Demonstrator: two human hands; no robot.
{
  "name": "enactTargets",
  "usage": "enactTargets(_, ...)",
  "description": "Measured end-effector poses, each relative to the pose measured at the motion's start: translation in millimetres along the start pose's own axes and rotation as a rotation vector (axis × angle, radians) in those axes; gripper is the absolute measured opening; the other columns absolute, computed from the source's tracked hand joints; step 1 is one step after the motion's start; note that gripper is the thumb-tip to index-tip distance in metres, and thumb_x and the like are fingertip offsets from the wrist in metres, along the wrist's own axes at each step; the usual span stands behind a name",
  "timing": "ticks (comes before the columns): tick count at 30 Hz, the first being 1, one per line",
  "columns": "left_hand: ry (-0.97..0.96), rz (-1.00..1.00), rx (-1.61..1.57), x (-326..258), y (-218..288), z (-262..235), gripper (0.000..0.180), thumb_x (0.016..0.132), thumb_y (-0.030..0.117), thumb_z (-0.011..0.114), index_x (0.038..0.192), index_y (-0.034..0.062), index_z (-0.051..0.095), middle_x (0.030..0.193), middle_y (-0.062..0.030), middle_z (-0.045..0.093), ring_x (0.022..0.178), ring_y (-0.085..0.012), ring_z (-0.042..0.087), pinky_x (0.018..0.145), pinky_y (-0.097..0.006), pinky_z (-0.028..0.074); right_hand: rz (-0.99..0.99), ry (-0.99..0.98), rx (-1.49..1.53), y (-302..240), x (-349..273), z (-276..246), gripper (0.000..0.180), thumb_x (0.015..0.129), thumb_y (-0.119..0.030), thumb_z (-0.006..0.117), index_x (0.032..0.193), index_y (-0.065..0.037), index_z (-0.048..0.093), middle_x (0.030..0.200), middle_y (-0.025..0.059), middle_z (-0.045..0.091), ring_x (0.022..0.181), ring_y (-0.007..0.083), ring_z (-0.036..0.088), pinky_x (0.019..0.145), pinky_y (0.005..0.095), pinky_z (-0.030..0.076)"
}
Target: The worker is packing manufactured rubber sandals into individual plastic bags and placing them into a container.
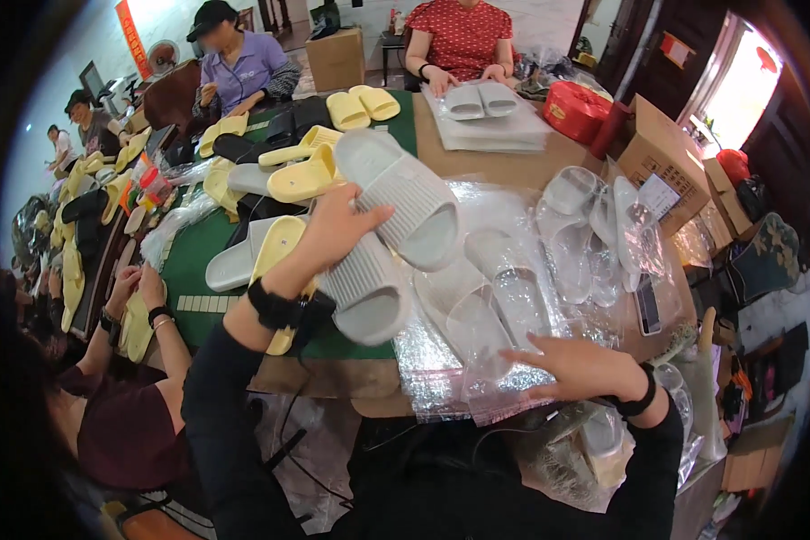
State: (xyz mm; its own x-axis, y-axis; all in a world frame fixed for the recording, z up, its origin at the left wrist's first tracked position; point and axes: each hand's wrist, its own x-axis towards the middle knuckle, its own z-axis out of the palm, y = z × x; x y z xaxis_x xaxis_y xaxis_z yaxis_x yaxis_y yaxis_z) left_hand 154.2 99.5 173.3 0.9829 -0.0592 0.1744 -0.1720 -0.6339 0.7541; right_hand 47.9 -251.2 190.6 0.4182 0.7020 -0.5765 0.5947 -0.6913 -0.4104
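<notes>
A pair of grey slide slippers [414,202] hangs raised over the table, gripped by my left hand [337,229] at their inner edges, thumb on the ribbed strap. Beneath and to the right lies a stack of clear plastic bags [432,360], with another pair of grey slippers [513,279] seen through the plastic on top. At the near right of that stack my right hand [585,367] has its fingers stretched out over the bag's edge, thumb apart. Whether its fingertips press the film, I cannot tell. Both wrists wear black bands.
Bagged grey slippers [594,234] lie on the right, near a phone [646,304] and an opened cardboard box [661,157]. Yellow slippers [301,175] crowd the green mat [193,247] on the left. Co-workers sit at the far side; another person's hands [139,288] work at the left.
</notes>
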Motion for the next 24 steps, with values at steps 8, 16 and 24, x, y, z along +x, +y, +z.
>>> enactTargets(8,-0.248,-0.472,-0.951,-65.2,15.0,10.5,0.028,0.090,0.012,0.058,0.111,-0.0049,0.051,0.098,-0.0114,0.062,0.081,-0.0162,0.064,0.072,-0.029,0.053,0.362,0.864,-0.058,0.8,95.0,48.3,0.090,0.069,-0.042,0.075,0.143,-0.022,0.028,0.138,0.0358,0.022,0.119,0.0486,0.041,0.090,0.0491,0.043)
enactTargets(16,-0.065,-0.260,-1.292,-93.6,54.5,30.7,0.025,0.093,0.008,0.049,0.115,-0.0037,0.048,0.110,-0.0143,0.059,0.104,-0.0212,0.058,0.092,-0.035,0.047,0.190,1.105,0.055,37.4,141.3,53.6,0.036,0.074,-0.008,0.060,0.109,-0.010,0.053,0.090,0.0173,0.056,0.080,0.0367,0.059,0.064,0.0474,0.049)
enactTargets(24,-0.050,-0.257,-1.572,-60.0,33.4,46.5,0.009,0.087,-0.001,0.052,0.086,0.0063,0.046,0.104,-0.0137,0.059,0.103,-0.0234,0.056,0.094,-0.036,0.045,0.048,1.510,0.381,14.6,42.8,27.0,0.015,0.076,0.000,0.061,0.089,-0.001,0.055,0.083,0.0132,0.057,0.072,0.0272,0.059,0.060,0.0343,0.047)
